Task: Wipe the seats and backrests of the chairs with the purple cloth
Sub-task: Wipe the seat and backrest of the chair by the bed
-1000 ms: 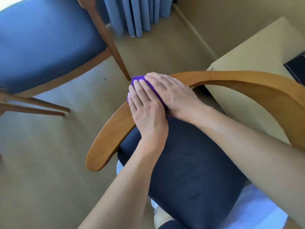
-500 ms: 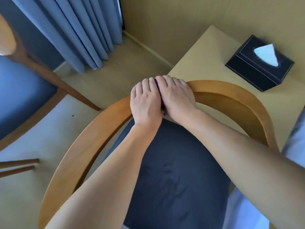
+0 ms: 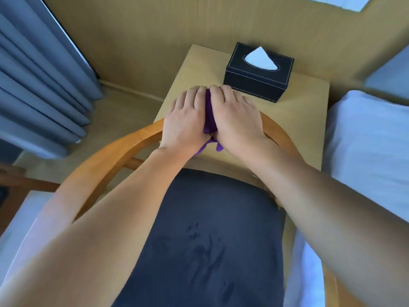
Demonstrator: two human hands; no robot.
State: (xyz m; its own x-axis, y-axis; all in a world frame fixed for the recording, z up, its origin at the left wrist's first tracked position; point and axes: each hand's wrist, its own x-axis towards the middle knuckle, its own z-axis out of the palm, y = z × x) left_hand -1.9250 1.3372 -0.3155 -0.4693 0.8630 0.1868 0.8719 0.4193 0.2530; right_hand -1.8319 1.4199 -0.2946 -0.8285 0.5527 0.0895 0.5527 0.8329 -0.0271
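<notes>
1. The purple cloth (image 3: 209, 116) lies on the top middle of the chair's curved backrest (image 3: 124, 149).
2. The left hand (image 3: 184, 120) and right hand (image 3: 234, 120) lie side by side with fingers nearly straight, pressing it down and covering most of it.
3. A tissue box (image 3: 256, 78) stands beyond the fingertips.

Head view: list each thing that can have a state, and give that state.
Left hand: flat, pressing the purple cloth on the backrest.
Right hand: flat, pressing the same cloth.
Purple cloth: bunched, mostly covered by hands.
Tissue box: upright, a tissue sticking out.
Seat cushion: unoccupied, dark smudges.
</notes>
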